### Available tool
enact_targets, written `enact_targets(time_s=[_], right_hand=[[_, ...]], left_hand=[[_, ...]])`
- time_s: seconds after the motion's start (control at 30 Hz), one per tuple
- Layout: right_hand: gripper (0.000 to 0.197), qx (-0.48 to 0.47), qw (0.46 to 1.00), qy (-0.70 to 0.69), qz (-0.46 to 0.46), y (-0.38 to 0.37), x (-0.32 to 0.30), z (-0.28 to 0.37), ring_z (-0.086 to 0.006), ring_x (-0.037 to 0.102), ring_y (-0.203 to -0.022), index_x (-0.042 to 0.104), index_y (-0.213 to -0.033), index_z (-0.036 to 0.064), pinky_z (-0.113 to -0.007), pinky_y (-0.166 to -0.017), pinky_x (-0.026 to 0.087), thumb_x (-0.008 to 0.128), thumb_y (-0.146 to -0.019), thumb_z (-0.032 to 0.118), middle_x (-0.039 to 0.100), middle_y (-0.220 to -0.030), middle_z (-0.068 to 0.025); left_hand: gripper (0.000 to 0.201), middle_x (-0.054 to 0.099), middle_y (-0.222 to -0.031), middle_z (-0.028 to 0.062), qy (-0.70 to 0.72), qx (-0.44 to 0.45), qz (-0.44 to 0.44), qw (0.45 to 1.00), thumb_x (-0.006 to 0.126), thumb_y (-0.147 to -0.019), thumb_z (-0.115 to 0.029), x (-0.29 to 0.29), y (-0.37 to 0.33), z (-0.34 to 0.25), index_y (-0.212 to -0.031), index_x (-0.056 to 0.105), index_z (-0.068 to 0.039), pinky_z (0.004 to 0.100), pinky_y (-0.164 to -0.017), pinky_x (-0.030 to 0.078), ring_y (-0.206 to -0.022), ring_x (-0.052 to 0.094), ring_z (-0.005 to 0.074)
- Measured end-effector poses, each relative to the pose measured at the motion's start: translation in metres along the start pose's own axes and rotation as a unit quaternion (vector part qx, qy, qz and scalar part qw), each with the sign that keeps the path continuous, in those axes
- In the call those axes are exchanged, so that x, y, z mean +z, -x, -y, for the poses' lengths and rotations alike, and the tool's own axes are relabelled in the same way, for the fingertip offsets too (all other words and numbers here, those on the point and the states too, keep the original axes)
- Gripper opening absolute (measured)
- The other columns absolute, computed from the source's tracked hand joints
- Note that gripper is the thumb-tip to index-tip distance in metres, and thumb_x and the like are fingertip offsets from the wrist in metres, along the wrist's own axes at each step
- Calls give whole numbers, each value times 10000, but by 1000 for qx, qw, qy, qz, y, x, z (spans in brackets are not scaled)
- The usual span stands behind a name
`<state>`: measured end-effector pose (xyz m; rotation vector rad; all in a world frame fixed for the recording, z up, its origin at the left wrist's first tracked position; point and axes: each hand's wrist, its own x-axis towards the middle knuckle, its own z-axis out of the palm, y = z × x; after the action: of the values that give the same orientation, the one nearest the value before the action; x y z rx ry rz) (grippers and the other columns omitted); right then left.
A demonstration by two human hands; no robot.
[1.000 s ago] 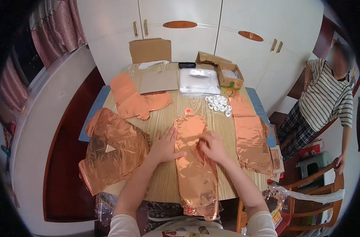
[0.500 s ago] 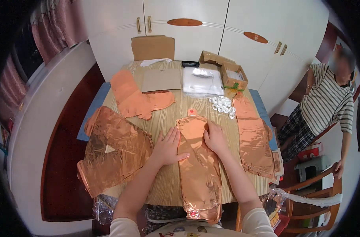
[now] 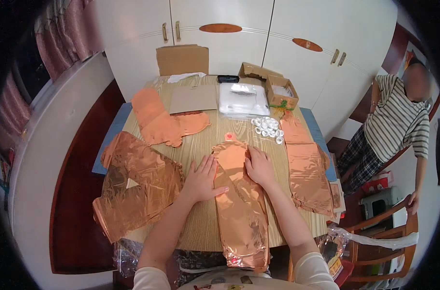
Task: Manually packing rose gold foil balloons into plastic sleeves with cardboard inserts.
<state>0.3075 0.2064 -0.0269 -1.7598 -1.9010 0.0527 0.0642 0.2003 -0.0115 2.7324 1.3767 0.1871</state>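
Observation:
A flat, uninflated rose-gold foil balloon (image 3: 240, 212) lies lengthwise in front of me, folded over itself, its near end hanging over the table's front edge. My left hand (image 3: 202, 180) rests open at its left edge, fingers stretched and thumb reaching onto the foil. Against the upper right edge lies my right hand (image 3: 260, 167), fingers loosely extended. Just beyond the balloon's top is a small pinkish square packet (image 3: 230, 137). More flat foil balloons are spread around: a large shiny one (image 3: 142, 193) at left, a matte one (image 3: 155, 118) behind it, and another (image 3: 307, 169) at right.
Several small white ribbon coils (image 3: 268, 128) sit beyond my right hand. Behind are clear plastic packs (image 3: 243, 101), a cardboard box (image 3: 283, 99), a cardboard sheet (image 3: 193, 99) and a black object (image 3: 227, 79). A person (image 3: 394, 116) stands at right, one hand on a wooden chair (image 3: 408, 232).
The whole view has shifted slightly left. Both hands stay on the balloon's edges, with hardly any movement against it.

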Motion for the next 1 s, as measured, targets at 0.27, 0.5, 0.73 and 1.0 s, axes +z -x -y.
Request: enact_targets(time_s=[0.27, 0.5, 0.73, 1.0], right_hand=[[460, -117, 989, -87, 8, 21, -30, 15, -371, 438, -1286, 510, -1318, 56, -481, -1086, 315, 560, -897, 233, 515, -1347, -183], [497, -330, 910, -60, 242, 109, -73, 36, -314, 362, -1387, 524, -1379, 188, -500, -1160, 188, 579, -900, 312, 457, -1460, -60], [423, -310, 922, -80, 220, 119, -62, 30, -261, 393, -1378, 613, -1292, 157, -493, -1180, 160, 605, -886, 276, 530, -1400, -43], [386, -309, 926, -87, 201, 121, -62, 32, -236, 462, -1329, 647, -1238, 112, -497, -1171, 184, 590, -894, 278, 581, -1340, -58]], left_hand=[[1067, 248, -1555, 193, 8, -2, 4, 1000, 496, -804, -736, -1, -3, 3, -1476, 242, 54, 557, -1162, 112, -1462, 185, 314], [1058, 262, -1550, 187, 15, 1, -8, 1000, 496, -793, -740, 5, -1, 0, -1474, 268, 37, 574, -1152, 135, -1459, 197, 297], [998, 248, -1552, 197, 18, 17, -8, 1000, 475, -839, -699, 2, 3, 0, -1465, 274, 52, 559, -1155, 146, -1457, 190, 320], [965, 237, -1548, 219, 10, 123, 64, 990, 494, -867, -664, -18, 42, -18, -1458, 258, 62, 544, -1156, 168, -1460, 171, 348]])
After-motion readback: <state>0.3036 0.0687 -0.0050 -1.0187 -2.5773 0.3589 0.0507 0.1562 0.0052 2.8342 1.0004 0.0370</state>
